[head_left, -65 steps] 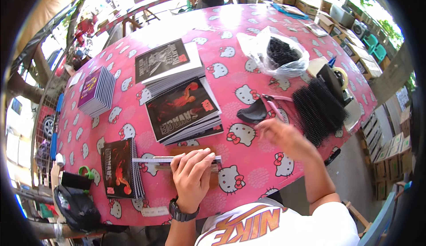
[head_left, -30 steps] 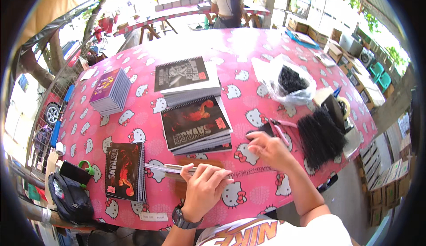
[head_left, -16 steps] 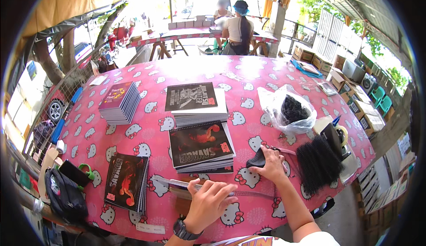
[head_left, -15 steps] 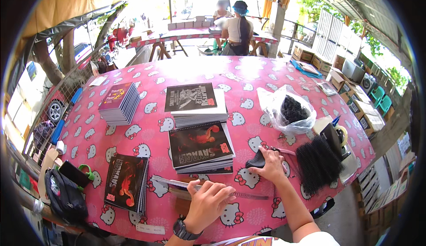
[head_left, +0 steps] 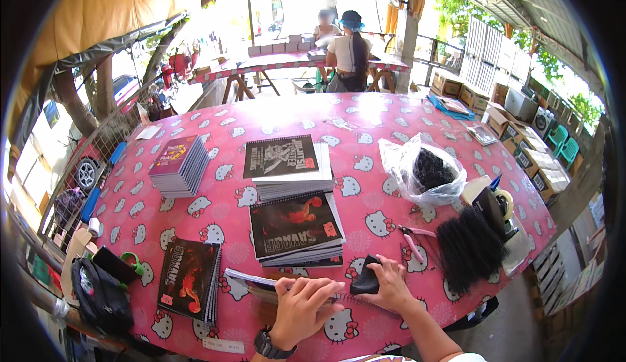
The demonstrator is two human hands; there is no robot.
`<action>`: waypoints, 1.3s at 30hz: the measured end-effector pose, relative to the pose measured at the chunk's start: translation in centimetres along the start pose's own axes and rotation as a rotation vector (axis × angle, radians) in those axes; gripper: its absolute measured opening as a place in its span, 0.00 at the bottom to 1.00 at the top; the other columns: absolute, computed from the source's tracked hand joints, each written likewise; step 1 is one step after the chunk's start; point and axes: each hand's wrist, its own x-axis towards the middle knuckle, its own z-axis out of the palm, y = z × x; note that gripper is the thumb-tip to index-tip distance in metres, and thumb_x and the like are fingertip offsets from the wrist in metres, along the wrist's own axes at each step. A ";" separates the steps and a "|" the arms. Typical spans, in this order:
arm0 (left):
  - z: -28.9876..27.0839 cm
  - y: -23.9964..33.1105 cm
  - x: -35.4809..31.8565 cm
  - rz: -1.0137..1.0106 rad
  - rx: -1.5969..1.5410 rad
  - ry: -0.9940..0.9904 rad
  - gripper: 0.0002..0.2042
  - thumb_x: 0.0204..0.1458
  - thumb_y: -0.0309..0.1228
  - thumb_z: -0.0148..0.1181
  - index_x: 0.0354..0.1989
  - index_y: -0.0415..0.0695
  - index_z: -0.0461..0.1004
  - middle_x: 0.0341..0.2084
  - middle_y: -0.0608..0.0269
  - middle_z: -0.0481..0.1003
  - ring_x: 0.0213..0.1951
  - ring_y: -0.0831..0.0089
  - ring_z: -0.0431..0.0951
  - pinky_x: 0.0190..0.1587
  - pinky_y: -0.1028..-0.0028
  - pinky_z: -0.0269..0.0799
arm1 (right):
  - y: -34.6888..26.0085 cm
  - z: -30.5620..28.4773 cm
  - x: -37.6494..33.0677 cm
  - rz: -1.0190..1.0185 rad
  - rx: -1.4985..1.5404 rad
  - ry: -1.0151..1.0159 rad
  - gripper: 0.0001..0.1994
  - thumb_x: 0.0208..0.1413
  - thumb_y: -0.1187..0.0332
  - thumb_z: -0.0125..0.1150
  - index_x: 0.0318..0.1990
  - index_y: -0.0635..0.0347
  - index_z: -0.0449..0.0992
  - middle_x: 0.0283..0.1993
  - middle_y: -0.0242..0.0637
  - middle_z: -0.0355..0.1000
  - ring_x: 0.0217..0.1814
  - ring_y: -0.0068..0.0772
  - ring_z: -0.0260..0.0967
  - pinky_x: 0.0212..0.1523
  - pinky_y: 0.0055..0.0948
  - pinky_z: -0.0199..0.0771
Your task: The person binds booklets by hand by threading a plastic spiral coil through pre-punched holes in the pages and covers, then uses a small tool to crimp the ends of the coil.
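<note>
Your left hand lies flat, fingers spread, pressing down on a thin notebook at the table's near edge, at about six o'clock. Your right hand is closed around a small black object, which touches the notebook's right end; what it is cannot be told. At twelve o'clock from your hands sits a stack of dark-covered notebooks, with another stack beyond it. Pink pliers and a black comb-like bundle lie at two o'clock on the pink tablecloth.
</note>
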 end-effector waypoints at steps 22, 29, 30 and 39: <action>0.2 0.3 -0.7 -0.080 0.069 -0.063 0.05 0.49 0.40 0.59 0.32 0.57 0.77 0.30 0.79 0.74 0.39 0.78 0.72 0.57 0.54 0.38 | -0.8 -0.4 -0.5 -0.052 0.311 0.066 0.35 0.40 0.39 0.64 0.51 0.53 0.69 0.52 0.47 0.64 0.54 0.43 0.59 0.52 0.37 0.61; 0.1 -0.2 -0.3 -0.033 0.045 -0.001 0.09 0.48 0.43 0.60 0.32 0.56 0.77 0.33 0.78 0.74 0.44 0.76 0.72 0.61 0.47 0.26 | -1.6 0.7 1.4 0.030 1.592 -0.207 0.36 0.48 0.39 0.57 0.50 0.66 0.69 0.50 0.40 0.69 0.48 0.28 0.65 0.50 0.27 0.64; -0.2 0.1 0.0 -0.044 0.014 0.054 0.09 0.47 0.44 0.60 0.33 0.55 0.77 0.34 0.78 0.73 0.44 0.76 0.71 0.61 0.47 0.26 | -2.0 0.3 1.8 -0.015 1.670 -0.212 0.37 0.49 0.38 0.56 0.51 0.67 0.69 0.49 0.40 0.69 0.49 0.29 0.65 0.50 0.27 0.63; -0.5 -2.0 -1.5 -0.117 0.097 0.068 0.12 0.37 0.43 0.69 0.29 0.55 0.77 0.30 0.77 0.73 0.43 0.75 0.71 0.61 0.44 0.25 | -4.1 -5.3 4.5 -0.192 1.348 -0.397 0.35 0.46 0.39 0.57 0.46 0.66 0.75 0.52 0.45 0.69 0.55 0.35 0.63 0.55 0.33 0.60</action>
